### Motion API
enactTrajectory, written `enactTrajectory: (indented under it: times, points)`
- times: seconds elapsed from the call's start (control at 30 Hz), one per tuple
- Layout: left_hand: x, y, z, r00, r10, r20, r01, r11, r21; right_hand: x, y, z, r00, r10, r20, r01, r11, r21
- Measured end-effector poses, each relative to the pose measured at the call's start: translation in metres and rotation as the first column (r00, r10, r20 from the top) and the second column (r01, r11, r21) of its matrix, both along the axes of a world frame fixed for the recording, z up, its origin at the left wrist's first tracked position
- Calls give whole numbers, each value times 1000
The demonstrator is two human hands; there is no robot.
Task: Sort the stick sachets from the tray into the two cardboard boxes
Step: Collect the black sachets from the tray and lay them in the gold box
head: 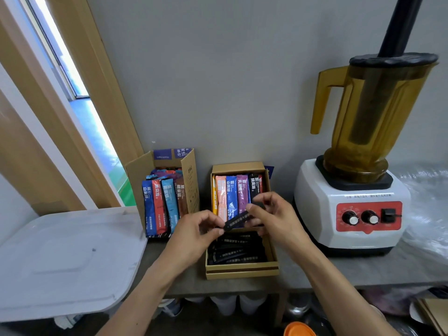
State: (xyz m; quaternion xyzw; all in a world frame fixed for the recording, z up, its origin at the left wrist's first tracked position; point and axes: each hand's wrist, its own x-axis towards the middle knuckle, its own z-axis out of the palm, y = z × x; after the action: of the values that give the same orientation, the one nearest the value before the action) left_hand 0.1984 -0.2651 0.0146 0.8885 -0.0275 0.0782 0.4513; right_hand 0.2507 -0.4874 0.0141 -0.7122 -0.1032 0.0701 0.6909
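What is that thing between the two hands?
A black stick sachet spans the gap, pinched at one end by the left hand and the other by the right hand, over the right cardboard box. The head view shows it.

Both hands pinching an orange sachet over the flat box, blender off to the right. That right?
The colour is wrong. The head view shows the left hand and right hand pinching a black sachet, not an orange one, over the flat box, with the blender off to the right.
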Motion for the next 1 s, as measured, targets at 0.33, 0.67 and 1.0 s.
enactTrajectory:
  times: [0.33,0.67,1.0]
  points:
    - [-8,6,-14,994,-37,105,-10,911,412,5,-13,-23,973,56,224,105,757,-645]
    - [-20,-4,-27,964,-243,103,137,793,593,-16,-17,-19,857,373,355,110,539,-835]
    - [-20,2,-36,956,-266,122,138,778,613,-28,-19,-27,814,392,429,155,565,-811]
